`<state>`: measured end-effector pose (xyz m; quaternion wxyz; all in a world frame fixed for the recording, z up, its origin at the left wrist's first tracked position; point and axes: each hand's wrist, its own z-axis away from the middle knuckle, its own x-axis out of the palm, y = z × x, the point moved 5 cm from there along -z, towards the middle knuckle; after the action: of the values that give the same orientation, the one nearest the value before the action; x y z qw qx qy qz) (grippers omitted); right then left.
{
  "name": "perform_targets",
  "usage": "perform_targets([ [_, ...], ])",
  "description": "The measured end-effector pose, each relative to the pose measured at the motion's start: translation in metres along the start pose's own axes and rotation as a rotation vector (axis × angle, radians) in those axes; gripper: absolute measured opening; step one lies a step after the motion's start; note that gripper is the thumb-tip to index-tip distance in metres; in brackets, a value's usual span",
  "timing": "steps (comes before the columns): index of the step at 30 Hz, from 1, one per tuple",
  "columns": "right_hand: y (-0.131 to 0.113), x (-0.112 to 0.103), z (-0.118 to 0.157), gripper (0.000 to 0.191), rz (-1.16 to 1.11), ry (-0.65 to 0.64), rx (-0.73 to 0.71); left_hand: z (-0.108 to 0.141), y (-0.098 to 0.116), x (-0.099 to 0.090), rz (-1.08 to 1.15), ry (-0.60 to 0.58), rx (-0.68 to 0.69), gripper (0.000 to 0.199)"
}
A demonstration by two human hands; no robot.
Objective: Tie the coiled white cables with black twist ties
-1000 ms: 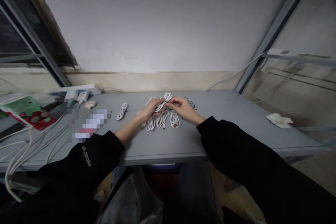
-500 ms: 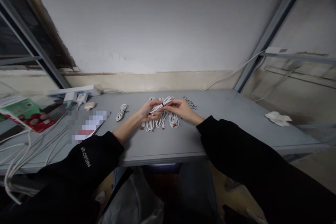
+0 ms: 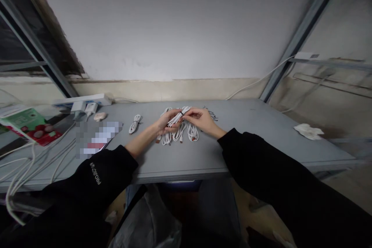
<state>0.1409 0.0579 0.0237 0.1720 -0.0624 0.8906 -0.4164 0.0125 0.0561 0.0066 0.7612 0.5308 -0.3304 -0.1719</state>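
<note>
My left hand (image 3: 165, 122) is closed around a folded white charging cable (image 3: 175, 118), holding it just above the table. A black twist tie (image 3: 181, 113) goes around the middle of that bundle. At its near side, my right hand (image 3: 203, 120) has thumb and forefinger pinched together on the tie; the fingertips partly hide its ends. Several more coiled white cables (image 3: 192, 132) lie on the table beneath and in front of my hands, some with orange-marked plugs. Behind my right hand lie loose black twist ties (image 3: 213, 115).
A white cable bundle with a black tie (image 3: 135, 124) lies left of my hands on the grey table (image 3: 186, 161). Further left are a phone-like flat object (image 3: 101, 137), an earbud case (image 3: 100, 116), a power strip (image 3: 97, 100) and a green-red box (image 3: 35, 126). Crumpled tissue (image 3: 308, 131) lies at the right.
My right fingertips have shifted slightly on the twist tie, and the cable bundle has turned a little in my left hand. The other things stay where they were.
</note>
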Motion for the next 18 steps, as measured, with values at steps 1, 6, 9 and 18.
perform_targets([
  [1, -0.0006, 0.0004, 0.0003, 0.019, 0.016, 0.0, -0.002, -0.0001, -0.0002, -0.0006, -0.001, 0.007, 0.001, 0.049],
  [6, -0.0047, 0.0008, 0.0015, 0.022, 0.083, 0.014, 0.004, 0.0019, 0.0021, -0.0029, -0.007, 0.012, 0.031, 0.046],
  [9, -0.0055, 0.0011, 0.0018, 0.023, 0.112, 0.012, 0.007, 0.0027, 0.0029, -0.0038, -0.007, -0.001, 0.036, 0.043],
  [18, 0.0023, 0.0073, 0.0041, 0.024, -0.122, -0.043, 0.108, 0.0008, 0.0004, -0.0031, 0.005, -0.087, -0.015, 0.042],
])
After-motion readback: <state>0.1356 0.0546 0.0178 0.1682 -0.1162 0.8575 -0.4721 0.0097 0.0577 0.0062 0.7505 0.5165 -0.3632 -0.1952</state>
